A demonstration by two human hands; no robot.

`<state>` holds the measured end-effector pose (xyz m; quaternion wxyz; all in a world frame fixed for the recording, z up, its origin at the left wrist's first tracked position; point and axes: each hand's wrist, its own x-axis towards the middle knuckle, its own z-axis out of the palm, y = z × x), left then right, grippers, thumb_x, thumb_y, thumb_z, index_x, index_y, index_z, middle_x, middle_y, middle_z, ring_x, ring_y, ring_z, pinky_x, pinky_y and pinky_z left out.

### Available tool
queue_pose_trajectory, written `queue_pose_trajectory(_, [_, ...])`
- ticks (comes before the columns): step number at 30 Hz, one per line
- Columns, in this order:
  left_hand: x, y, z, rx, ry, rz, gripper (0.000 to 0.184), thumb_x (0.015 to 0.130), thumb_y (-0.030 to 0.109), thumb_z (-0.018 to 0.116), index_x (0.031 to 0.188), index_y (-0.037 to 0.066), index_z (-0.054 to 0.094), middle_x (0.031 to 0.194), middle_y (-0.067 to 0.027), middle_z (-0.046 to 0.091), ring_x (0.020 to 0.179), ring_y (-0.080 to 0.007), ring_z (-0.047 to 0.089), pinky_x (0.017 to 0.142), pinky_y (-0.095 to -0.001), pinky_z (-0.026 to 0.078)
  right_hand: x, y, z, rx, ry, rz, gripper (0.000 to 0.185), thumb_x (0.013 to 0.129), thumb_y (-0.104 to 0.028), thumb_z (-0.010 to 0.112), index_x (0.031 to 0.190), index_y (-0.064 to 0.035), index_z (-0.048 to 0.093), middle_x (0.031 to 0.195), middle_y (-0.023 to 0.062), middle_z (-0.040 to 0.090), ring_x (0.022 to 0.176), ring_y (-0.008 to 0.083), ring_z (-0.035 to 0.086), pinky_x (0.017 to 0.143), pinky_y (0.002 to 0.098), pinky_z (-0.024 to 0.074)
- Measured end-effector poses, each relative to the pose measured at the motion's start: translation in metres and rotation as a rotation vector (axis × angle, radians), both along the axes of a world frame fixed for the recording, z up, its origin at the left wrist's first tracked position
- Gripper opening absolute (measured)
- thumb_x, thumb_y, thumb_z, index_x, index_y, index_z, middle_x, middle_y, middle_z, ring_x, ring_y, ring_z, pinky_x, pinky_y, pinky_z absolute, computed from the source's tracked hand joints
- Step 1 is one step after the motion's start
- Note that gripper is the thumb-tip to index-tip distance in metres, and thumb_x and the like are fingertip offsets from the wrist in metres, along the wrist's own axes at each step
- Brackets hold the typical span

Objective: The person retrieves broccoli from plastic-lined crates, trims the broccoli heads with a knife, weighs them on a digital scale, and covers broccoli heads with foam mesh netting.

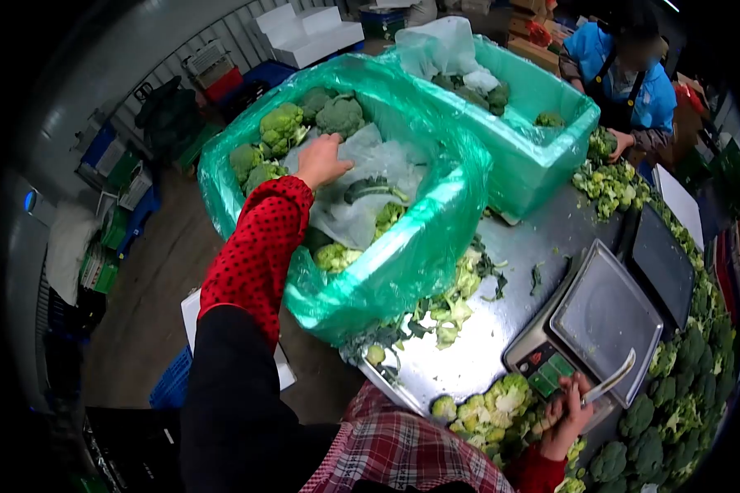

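Observation:
A crate lined with green plastic film (436,263) stands on the metal table, with broccoli heads (340,117) and crumpled clear film (337,197) inside. My left hand (322,161), in a red dotted sleeve, reaches into it; its fingers are bent over the clear film beside the broccoli, and what they hold, if anything, is hidden. At the lower right, my right hand (569,413) is closed around a knife with a curved blade (612,378). It is in front of the weighing scale (607,320), near cut broccoli stems (493,411).
A second green-lined crate (543,168) stands behind. Across the table, a person in blue (658,94) has a hand on broccoli. Broccoli heads (691,370) are piled along the right, next to a dark tray (662,263). Leaf scraps lie on the metal table (514,312).

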<state>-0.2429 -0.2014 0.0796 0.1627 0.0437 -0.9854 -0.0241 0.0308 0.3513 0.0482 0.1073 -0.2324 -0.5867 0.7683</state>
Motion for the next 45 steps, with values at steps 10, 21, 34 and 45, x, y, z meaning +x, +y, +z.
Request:
queue_pose_trajectory(10, [-0.114, -0.031, -0.015, 0.145, 0.091, 0.33, 0.086, 0.067, 0.042, 0.077, 0.14, 0.018, 0.039, 0.133, -0.0172, 0.043, 0.116, -0.0432, 0.048, 0.094, -0.0513, 0.047, 0.003, 0.002, 0.009, -0.04, -0.265, 0.154, 0.028, 0.089, -0.012, 0.067, 0.114, -0.0015, 0.062, 0.083, 0.0058, 0.066, 0.062, 0.0102, 0.053, 0.057, 0.0211, 0.0418])
queue_pose_trajectory(21, [-0.1, -0.054, -0.001, 0.339, 0.247, 0.386, 0.094, 0.058, 0.042, 0.085, 0.138, 0.011, 0.045, 0.123, -0.0192, 0.054, 0.106, -0.0398, 0.059, 0.088, -0.0493, 0.052, -0.006, -0.032, -0.001, 0.079, -0.378, 0.084, 0.024, 0.088, -0.015, 0.069, 0.108, -0.0021, 0.065, 0.078, -0.0014, 0.06, 0.06, 0.0061, 0.048, 0.054, 0.0213, 0.0376])
queue_pose_trajectory(34, [0.139, 0.13, 0.09, 1.965, -0.048, -0.562, 0.062, 0.089, 0.036, 0.058, 0.139, 0.003, 0.043, 0.131, -0.0104, 0.056, 0.119, -0.0238, 0.056, 0.103, -0.0375, 0.044, -0.076, -0.135, 0.055, 0.238, 0.297, 0.618, 0.07, 0.074, -0.007, 0.08, 0.135, 0.0015, 0.046, 0.118, 0.0062, 0.058, 0.087, 0.0079, 0.052, 0.071, 0.0209, 0.0455])
queue_pose_trajectory(45, [0.248, 0.244, -0.023, 1.861, -0.509, -0.018, 0.067, 0.069, 0.005, 0.078, 0.126, -0.004, 0.045, 0.11, -0.0146, 0.062, 0.103, -0.0222, 0.062, 0.092, -0.0338, 0.049, -0.028, -0.115, -0.012, 0.334, 0.147, 0.556, 0.039, 0.088, -0.013, 0.07, 0.122, 0.0027, 0.06, 0.083, 0.0033, 0.058, 0.071, 0.0075, 0.056, 0.052, 0.0246, 0.0457])
